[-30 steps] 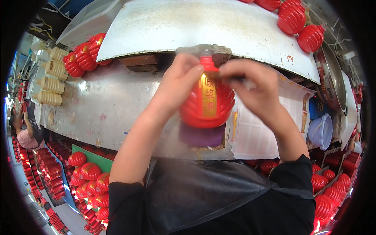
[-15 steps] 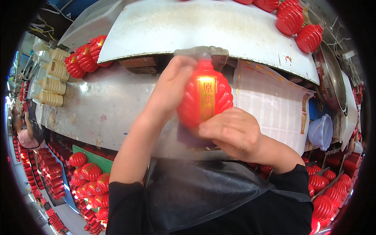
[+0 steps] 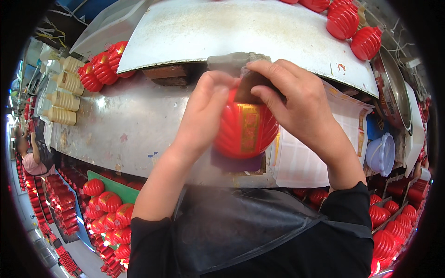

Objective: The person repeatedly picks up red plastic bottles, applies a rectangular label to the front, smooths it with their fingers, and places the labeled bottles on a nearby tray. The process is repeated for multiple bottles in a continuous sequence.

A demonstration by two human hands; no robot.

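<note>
A round, ribbed red bottle [image 3: 228, 134] stands or leans on a purple pad [image 3: 236, 163] in front of me, a gold label [image 3: 250, 129] running down its face. My left hand [image 3: 201, 109] is closed around the bottle's neck and upper left side. Between the thumb and fingers of my right hand [image 3: 303, 97] is a flat brown piece [image 3: 249, 85], perhaps a scraper. It lies against the label's top, near the neck, and covers that part. The neck is mostly hidden by my hands.
Right of the bottle lies a white backing sheet [image 3: 306, 160]. A raised white board [image 3: 222, 32] crosses the far side, with red bottles [image 3: 343, 23] on it. Cream bottles [image 3: 62, 115] stand left. More red bottles [image 3: 109, 204] fill racks below; a pale bucket [image 3: 380, 155] is at right.
My right hand has moved from the bottle's lower right up to its neck, now holding the flat brown piece against the label. The bottle has shifted slightly nearer; my left hand keeps its grip.
</note>
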